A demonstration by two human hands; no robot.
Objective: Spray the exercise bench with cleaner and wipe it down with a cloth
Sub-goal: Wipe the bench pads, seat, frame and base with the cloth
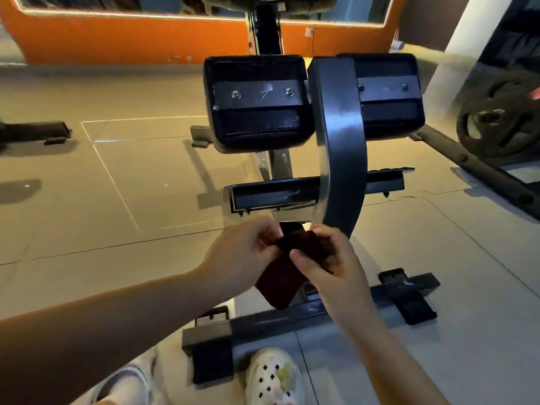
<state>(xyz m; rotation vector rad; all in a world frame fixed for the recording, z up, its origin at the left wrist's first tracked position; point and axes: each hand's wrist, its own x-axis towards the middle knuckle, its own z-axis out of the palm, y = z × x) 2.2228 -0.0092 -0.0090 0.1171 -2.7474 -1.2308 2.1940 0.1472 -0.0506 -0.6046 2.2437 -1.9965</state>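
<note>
Hands meet at the near centre of the view, both on a dark red cloth (287, 273) held in the air above the bench's floor frame. The left hand (239, 258) has its grip clenched on the cloth's left edge, fingers curled over the fabric; the right hand (330, 264) pinches the cloth's upper right part, thumb pressed on top and fingers curled behind. Most of the cloth hangs down between the two hands, its lower end dangling just above the near crossbar (292, 317) of the bench. The bench (342, 135) stands directly beyond the hands: a curved grey metal upright rises from near the hands toward the far side, with two black pads seen from their undersides, the left pad (257, 100) and the right pad (388, 95), on either side of it, each crossed by a metal plate with bolts. A black cross-member (271, 197) sits lower, between the pads and the hands. The crossbar lies on the pale tiled floor (117, 185) with black end caps at each side. A white perforated shoe (271, 375) is near the bottom edge, just near of the crossbar. At far right a weight plate (499, 118) leans on a frame, and an orange wall panel (131, 39) runs along the far left.
</note>
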